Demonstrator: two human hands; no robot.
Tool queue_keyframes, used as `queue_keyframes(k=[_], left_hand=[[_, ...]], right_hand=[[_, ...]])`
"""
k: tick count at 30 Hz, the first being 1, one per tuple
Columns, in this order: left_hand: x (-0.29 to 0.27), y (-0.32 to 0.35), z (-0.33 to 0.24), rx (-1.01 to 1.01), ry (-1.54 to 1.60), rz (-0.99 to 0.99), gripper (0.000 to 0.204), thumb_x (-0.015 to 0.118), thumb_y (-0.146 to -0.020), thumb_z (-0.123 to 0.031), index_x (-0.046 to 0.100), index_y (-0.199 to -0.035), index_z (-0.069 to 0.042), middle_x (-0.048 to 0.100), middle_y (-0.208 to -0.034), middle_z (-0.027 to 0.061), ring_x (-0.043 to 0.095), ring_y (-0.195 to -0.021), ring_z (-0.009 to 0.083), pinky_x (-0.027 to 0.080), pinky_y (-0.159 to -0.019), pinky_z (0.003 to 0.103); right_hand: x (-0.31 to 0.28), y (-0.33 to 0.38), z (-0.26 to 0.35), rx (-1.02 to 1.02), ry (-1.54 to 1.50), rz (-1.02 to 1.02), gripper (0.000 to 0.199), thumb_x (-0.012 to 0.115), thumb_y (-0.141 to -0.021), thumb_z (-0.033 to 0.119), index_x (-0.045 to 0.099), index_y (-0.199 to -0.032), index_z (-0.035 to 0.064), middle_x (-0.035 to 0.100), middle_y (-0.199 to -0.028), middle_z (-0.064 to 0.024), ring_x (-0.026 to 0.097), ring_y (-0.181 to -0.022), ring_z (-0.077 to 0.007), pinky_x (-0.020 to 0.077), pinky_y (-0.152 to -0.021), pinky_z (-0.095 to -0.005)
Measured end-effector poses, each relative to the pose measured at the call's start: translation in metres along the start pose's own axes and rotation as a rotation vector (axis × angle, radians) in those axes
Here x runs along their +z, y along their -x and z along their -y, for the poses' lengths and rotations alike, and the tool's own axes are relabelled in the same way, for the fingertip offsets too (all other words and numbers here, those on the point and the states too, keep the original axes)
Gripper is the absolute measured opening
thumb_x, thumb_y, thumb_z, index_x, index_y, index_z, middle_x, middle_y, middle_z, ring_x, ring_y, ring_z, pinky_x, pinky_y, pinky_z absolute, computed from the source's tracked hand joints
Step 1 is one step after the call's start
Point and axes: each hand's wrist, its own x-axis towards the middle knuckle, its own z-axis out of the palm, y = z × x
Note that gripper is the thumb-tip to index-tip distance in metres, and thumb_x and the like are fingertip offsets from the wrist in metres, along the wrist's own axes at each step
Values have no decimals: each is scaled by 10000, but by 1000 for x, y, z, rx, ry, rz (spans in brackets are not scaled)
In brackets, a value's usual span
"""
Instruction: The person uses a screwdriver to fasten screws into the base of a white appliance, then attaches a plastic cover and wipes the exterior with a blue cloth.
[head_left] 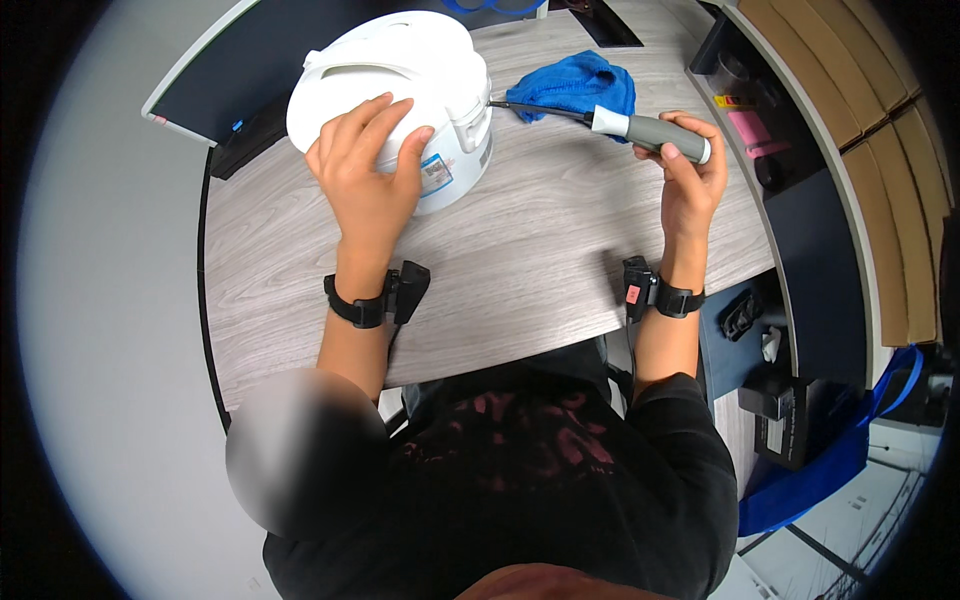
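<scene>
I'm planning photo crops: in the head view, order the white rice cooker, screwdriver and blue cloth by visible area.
1. White rice cooker
2. Blue cloth
3. Screwdriver, longer than the cloth but thinner

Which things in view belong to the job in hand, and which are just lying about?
Job, it appears:
White rounded plastic appliance, under the left hand
Grey-handled screwdriver with dark shaft, in the right hand, tip at the appliance's side

Lying about, apparently:
Crumpled blue cloth, no hand on it
Flat pink item, right
Brown cardboard boxes, far right
Large blue bag, lower right
</scene>
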Motion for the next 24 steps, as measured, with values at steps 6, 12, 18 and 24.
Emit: queue_keyframes(k=[6,12,18,24], left_hand=[[-2,-12,-13,-7,-77,61,350,880,-753,-299,776,-1035,-119,723,-1094,33,610,-1025,209,348,-924,376],[10,-13,-24,5,-110,81,427,884,-732,-328,705,-1049,-105,674,-1088,34,587,-1015,225,327,-902,395],[22,-7,-23,23,-218,18,430,862,-742,-383,684,-1039,-126,642,-1063,18,569,-992,211,298,-882,396],[22,-7,-19,56,-219,1,443,862,-738,-386,675,-1049,-132,635,-1049,11,562,-975,203,292,-864,398]], right_hand=[[-10,-23,5,90,10,88,308,638,-944,59,591,-1232,-40,669,-1100,-202,746,-808,-291,629,-731,-380],[-1,-30,2,117,220,-37,297,632,-1002,188,629,-1219,-15,677,-890,-130,703,-614,-207,557,-526,-276],[-26,-29,-14,218,298,79,508,494,-1064,447,615,-1282,4,678,-835,-86,639,-587,-153,521,-544,-260],[-13,-26,-19,-14,171,43,625,605,-1007,464,537,-1420,0,638,-970,-73,650,-737,-152,530,-645,-271]])
